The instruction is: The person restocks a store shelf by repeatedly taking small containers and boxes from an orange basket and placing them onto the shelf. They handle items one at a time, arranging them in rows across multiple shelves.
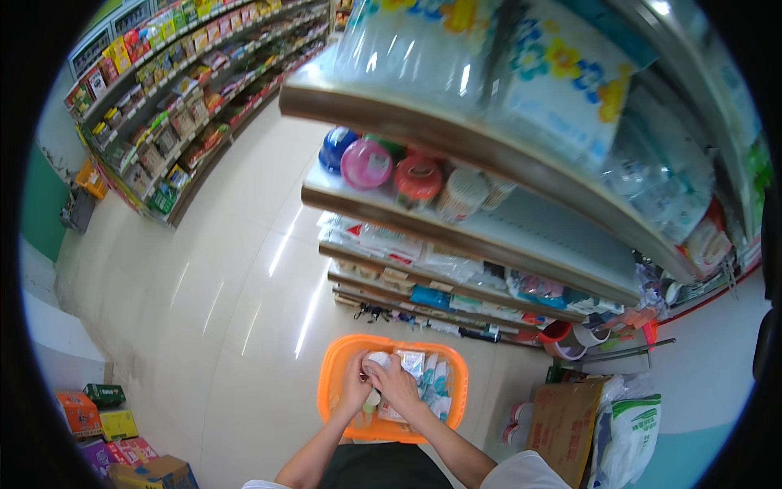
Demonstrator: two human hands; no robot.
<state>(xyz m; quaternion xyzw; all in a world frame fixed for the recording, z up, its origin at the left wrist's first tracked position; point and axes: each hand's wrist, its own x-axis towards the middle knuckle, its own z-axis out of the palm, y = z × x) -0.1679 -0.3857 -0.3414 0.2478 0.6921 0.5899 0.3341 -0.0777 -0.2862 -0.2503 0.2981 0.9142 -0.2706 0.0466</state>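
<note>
An orange plastic basket [462, 383] stands on the floor in front of me. Over its left half, my left hand [355, 385] and my right hand [394, 386] are closed together around a small white round-topped item [378, 359]. It may be a cup or a stack of cups; its kind is too small to make out. My fingers cover its lower part. White and teal packets [437, 383] fill the right side of the basket. A pale green round thing [372, 399] shows below my hands.
A tall shelf unit [456, 122] with plastic-wrapped packs and colourful tubs [366, 164] rises ahead, its upper boards jutting toward me. At right stand a cardboard box [568, 424] and a white bag [634, 436]. Colourful boxes [80, 413] sit at lower left; snack shelves [175, 114] stand beyond.
</note>
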